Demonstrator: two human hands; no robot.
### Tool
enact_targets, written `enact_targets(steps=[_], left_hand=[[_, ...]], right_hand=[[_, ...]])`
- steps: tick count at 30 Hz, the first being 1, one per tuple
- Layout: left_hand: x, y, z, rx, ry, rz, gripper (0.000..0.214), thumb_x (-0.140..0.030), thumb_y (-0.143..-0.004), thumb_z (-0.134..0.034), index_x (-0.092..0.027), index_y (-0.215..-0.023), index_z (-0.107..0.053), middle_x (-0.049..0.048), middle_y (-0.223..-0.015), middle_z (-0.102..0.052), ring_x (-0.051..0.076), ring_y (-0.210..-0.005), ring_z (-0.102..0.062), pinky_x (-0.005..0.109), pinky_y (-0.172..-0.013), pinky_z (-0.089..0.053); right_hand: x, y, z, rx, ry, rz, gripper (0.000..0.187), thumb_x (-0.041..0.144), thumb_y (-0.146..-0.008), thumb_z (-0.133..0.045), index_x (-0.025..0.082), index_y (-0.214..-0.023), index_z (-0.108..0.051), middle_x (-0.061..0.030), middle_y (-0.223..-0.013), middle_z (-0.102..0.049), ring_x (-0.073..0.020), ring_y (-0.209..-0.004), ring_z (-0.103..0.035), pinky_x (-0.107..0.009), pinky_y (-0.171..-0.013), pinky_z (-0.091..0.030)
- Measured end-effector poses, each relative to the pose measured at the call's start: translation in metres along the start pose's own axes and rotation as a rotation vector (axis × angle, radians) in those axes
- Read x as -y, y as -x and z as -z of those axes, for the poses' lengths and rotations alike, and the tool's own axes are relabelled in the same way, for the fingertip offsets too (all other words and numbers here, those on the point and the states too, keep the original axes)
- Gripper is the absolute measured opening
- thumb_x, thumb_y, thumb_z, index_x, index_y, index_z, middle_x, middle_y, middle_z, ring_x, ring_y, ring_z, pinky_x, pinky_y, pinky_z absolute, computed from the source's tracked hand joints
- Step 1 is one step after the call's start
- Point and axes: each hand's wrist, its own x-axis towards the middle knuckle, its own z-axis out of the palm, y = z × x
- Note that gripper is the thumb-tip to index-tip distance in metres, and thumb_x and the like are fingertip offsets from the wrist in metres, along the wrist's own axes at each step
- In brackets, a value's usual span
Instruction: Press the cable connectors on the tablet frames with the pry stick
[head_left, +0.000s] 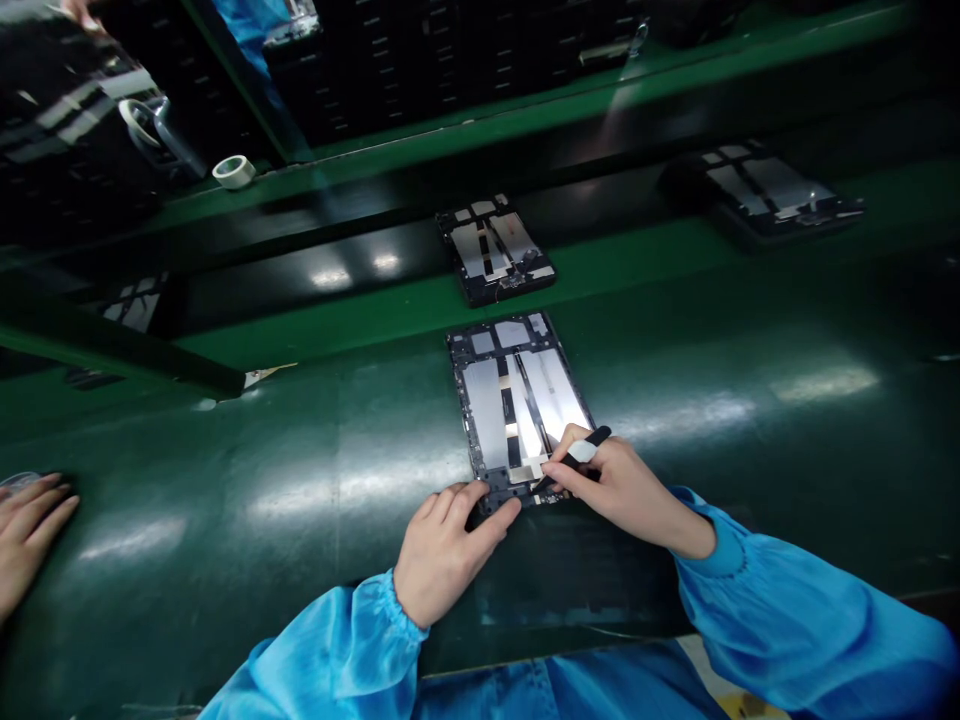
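Note:
An opened tablet chassis [517,395] with silver plates and dark strips lies on the green work surface [300,470] in front of me. My left hand [442,545] rests at the tablet's near left corner, its fingers pressed on the edge and holding the tablet down. My right hand [619,485] is closed in a pinch on a black tweezer-like tool [581,455]. The tool's tip touches the tablet's near edge beside a pale tab. Blue sleeves cover both my forearms.
Two more opened tablets lie on the dark conveyor belt, one straight ahead [496,250], one far right [765,190]. A tape roll [234,171] sits far left on a green rail. Another person's hand [26,530] rests at the left edge. Dark stacked trays stand behind.

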Motion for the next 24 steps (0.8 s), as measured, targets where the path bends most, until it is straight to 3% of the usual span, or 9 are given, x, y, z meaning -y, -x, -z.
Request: enact_targets(steps=[4, 7, 10, 13, 15, 18, 20, 22, 24], left_hand=[[-0.002, -0.009, 0.004, 0.077, 0.027, 0.009, 0.032, -0.03, -0.098, -0.051, -0.032, -0.129, -0.059, 0.009, -0.117, -0.06, 0.022, -0.093, -0.06, 0.035, -0.073, -0.054], [0.005, -0.005, 0.005, 0.059, 0.153, -0.022, 0.031, -0.022, -0.099, -0.049, -0.026, -0.127, -0.06, 0.0084, -0.129, -0.058, 0.022, -0.106, -0.059, 0.035, -0.085, -0.054], [0.013, 0.003, 0.005, 0.02, 0.234, -0.026, 0.03, -0.018, -0.098, -0.05, -0.023, -0.125, -0.062, 0.0077, -0.136, -0.057, 0.022, -0.118, -0.055, 0.036, -0.093, -0.052], [0.021, 0.003, -0.001, -0.021, 0.311, 0.091, 0.023, -0.025, -0.098, -0.051, -0.027, -0.115, -0.067, 0.005, -0.128, -0.063, 0.022, -0.111, -0.058, 0.039, -0.092, -0.051], [0.026, -0.004, -0.008, -0.044, 0.347, 0.29, 0.026, -0.033, -0.098, -0.051, -0.027, -0.117, -0.067, 0.007, -0.13, -0.062, 0.025, -0.117, -0.056, 0.047, -0.099, -0.047], [0.027, -0.017, -0.016, -0.017, 0.444, 0.522, 0.052, -0.047, -0.092, -0.057, -0.022, -0.137, -0.054, 0.0135, -0.145, -0.049, 0.033, -0.134, -0.044, 0.058, -0.111, -0.033], [0.02, -0.02, -0.018, -0.026, 0.657, 0.604, 0.066, -0.051, -0.088, -0.06, -0.021, -0.145, -0.045, 0.0138, -0.15, -0.043, 0.034, -0.137, -0.04, 0.055, -0.114, -0.032], [0.01, -0.013, -0.013, -0.093, 0.972, 0.763, 0.072, -0.053, -0.089, -0.058, -0.024, -0.151, -0.036, 0.0128, -0.143, -0.05, 0.03, -0.125, -0.054, 0.045, -0.102, -0.048], [0.001, -0.001, -0.004, -0.196, 1.278, 0.97, 0.076, -0.055, -0.089, -0.059, -0.026, -0.153, -0.03, 0.0109, -0.122, -0.063, 0.022, -0.091, -0.066, 0.032, -0.07, -0.059]], right_hand=[[0.0, 0.002, 0.001, -0.033, 0.007, 0.033, 0.022, 0.034, -0.096, -0.054, 0.022, -0.077, -0.057, -0.0005, -0.07, -0.06, -0.0171, -0.06, -0.061, -0.028, -0.054, -0.045], [-0.005, 0.003, 0.001, -0.065, -0.079, 0.058, 0.02, 0.032, -0.094, -0.056, 0.022, -0.077, -0.057, 0.0005, -0.067, -0.059, -0.0169, -0.057, -0.061, -0.029, -0.053, -0.046], [-0.019, 0.001, 0.001, -0.36, -0.163, 0.126, 0.017, 0.034, -0.09, -0.062, 0.023, -0.077, -0.061, -0.0012, -0.073, -0.063, -0.0202, -0.07, -0.065, -0.035, -0.072, -0.053], [-0.036, -0.007, 0.0, -0.611, -0.312, 0.112, 0.019, 0.039, -0.089, -0.065, 0.025, -0.076, -0.06, -0.0004, -0.074, -0.068, -0.0218, -0.079, -0.068, -0.047, -0.107, -0.038], [-0.042, -0.014, -0.002, -0.582, -0.499, 0.042, 0.025, 0.046, -0.086, -0.067, 0.026, -0.075, -0.056, -0.0003, -0.073, -0.072, -0.0229, -0.078, -0.07, -0.049, -0.109, -0.035], [-0.04, -0.02, -0.007, -0.461, -0.705, -0.03, 0.033, 0.053, -0.08, -0.07, 0.025, -0.074, -0.054, -0.0038, -0.079, -0.076, -0.0257, -0.08, -0.071, -0.046, -0.09, -0.052], [-0.034, -0.018, -0.011, -0.41, -0.749, -0.014, 0.034, 0.053, -0.079, -0.071, 0.024, -0.073, -0.055, -0.0048, -0.079, -0.075, -0.0261, -0.08, -0.071, -0.043, -0.08, -0.057], [-0.03, -0.012, -0.012, -0.351, -0.763, 0.017, 0.033, 0.054, -0.08, -0.07, 0.024, -0.072, -0.058, -0.0055, -0.075, -0.074, -0.0271, -0.081, -0.072, -0.043, -0.078, -0.058], [-0.031, -0.004, -0.008, -0.274, -0.746, 0.023, 0.033, 0.056, -0.082, -0.068, 0.025, -0.073, -0.063, -0.008, -0.075, -0.073, -0.0292, -0.081, -0.073, -0.044, -0.076, -0.06]])
